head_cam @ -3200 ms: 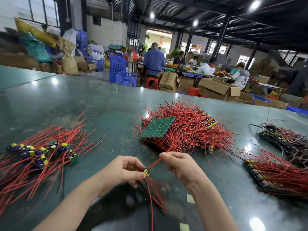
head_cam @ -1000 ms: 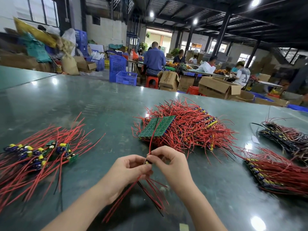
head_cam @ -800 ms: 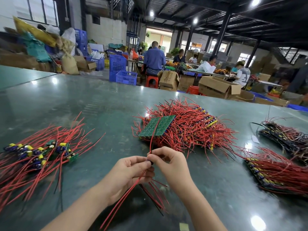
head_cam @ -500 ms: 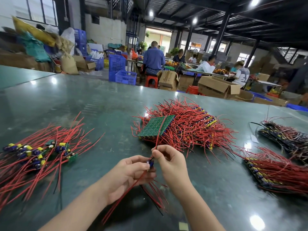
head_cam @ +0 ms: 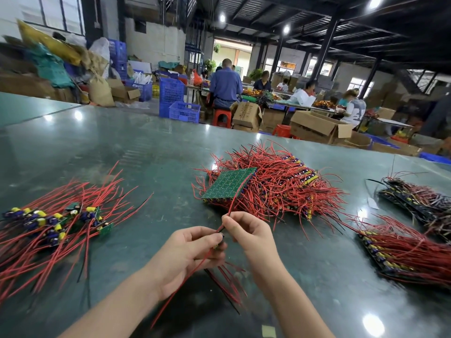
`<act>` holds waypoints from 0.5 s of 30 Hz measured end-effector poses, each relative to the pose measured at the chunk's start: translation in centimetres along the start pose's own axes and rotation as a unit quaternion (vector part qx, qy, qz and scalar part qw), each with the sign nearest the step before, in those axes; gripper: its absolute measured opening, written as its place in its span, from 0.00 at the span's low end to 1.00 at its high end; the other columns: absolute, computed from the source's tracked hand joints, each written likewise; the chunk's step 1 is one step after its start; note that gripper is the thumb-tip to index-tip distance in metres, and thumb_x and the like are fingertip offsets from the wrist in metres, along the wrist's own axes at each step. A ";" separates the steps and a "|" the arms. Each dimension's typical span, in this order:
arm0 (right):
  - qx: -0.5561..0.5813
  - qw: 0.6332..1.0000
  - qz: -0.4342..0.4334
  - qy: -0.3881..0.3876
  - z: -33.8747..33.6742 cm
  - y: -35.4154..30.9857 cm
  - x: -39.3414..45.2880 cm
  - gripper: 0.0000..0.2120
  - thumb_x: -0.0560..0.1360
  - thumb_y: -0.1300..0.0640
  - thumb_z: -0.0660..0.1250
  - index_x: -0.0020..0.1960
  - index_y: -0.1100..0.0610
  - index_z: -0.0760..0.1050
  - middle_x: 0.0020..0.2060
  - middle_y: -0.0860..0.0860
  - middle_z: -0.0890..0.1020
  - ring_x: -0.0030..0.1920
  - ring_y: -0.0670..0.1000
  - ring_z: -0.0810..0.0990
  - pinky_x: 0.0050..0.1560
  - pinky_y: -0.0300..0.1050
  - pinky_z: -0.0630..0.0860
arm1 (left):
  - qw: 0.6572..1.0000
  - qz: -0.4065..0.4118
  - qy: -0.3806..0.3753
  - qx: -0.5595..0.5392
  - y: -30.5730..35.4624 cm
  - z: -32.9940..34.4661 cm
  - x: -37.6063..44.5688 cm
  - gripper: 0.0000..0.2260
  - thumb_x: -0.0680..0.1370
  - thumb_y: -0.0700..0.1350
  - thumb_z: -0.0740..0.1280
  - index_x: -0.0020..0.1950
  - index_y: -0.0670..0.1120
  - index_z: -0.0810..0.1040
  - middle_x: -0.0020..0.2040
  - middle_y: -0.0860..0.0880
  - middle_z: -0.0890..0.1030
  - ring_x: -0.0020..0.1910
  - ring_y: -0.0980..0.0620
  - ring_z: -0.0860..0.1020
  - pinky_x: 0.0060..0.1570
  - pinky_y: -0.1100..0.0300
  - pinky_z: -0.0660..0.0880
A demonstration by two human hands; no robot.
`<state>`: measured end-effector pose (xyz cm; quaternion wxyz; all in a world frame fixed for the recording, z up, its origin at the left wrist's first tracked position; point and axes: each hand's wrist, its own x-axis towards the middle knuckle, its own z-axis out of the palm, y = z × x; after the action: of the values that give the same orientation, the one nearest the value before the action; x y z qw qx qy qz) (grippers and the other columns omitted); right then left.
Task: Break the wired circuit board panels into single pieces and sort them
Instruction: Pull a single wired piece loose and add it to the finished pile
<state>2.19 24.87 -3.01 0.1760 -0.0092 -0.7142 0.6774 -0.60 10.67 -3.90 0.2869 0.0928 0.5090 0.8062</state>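
My left hand (head_cam: pixel 188 254) grips a small strip of wired circuit boards (head_cam: pixel 218 243), mostly hidden by my fingers, with red and black wires hanging below. My right hand (head_cam: pixel 249 231) pinches the strip's upper end, where a red wire (head_cam: pixel 231 206) rises toward the far pile. Both hands are low in the middle of the view, touching at the strip. A green board panel (head_cam: pixel 228 184) lies face down on a big heap of red-wired panels (head_cam: pixel 280 186) just beyond my hands. Single pieces with yellow and blue parts (head_cam: pixel 48 223) lie in a pile at the left.
The dark green table (head_cam: pixel 146 154) is glossy. More wired panels lie at the right (head_cam: pixel 410 254) and far right (head_cam: pixel 419 198). Beyond the table's far edge stand cardboard boxes (head_cam: pixel 317 125), blue crates (head_cam: pixel 175 101) and several seated people.
My hands have kept working the same strip, drifting slightly toward me. The red wire in my right fingers has swung from pointing right to rising up toward the green panel.
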 end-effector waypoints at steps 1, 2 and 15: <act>0.001 1.000 -0.003 -0.004 0.0 0.0 0.0 0.05 0.74 0.62 0.69 0.40 0.56 0.80 0.31 0.43 0.80 0.32 0.38 0.74 0.37 0.29 0.70 | 1.000 -0.001 0.003 0.008 0.0 0.0 0.0 0.09 0.65 0.40 0.71 0.44 0.38 0.79 0.39 0.39 0.82 0.31 0.49 0.81 0.34 0.59 0.80; 0.004 1.000 -0.004 -0.007 -0.1 -0.1 0.0 0.05 0.74 0.63 0.69 0.41 0.56 0.80 0.30 0.43 0.80 0.32 0.37 0.74 0.37 0.29 0.70 | 1.000 -0.003 0.002 0.014 0.0 0.0 -0.1 0.08 0.65 0.40 0.71 0.42 0.39 0.79 0.39 0.39 0.82 0.31 0.49 0.81 0.33 0.59 0.79; 0.040 0.996 0.000 0.077 0.6 0.2 -0.3 0.10 0.74 0.63 0.69 0.36 0.54 0.77 0.29 0.43 0.78 0.32 0.39 0.74 0.38 0.31 0.71 | 0.999 0.012 -0.043 0.019 0.3 0.7 -0.7 0.05 0.67 0.39 0.70 0.39 0.39 0.78 0.37 0.38 0.82 0.31 0.49 0.80 0.34 0.59 0.79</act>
<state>2.29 24.21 -3.29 0.2310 -0.0546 -0.6708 0.7026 0.14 10.67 -3.20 0.2973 0.1392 0.5105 0.7947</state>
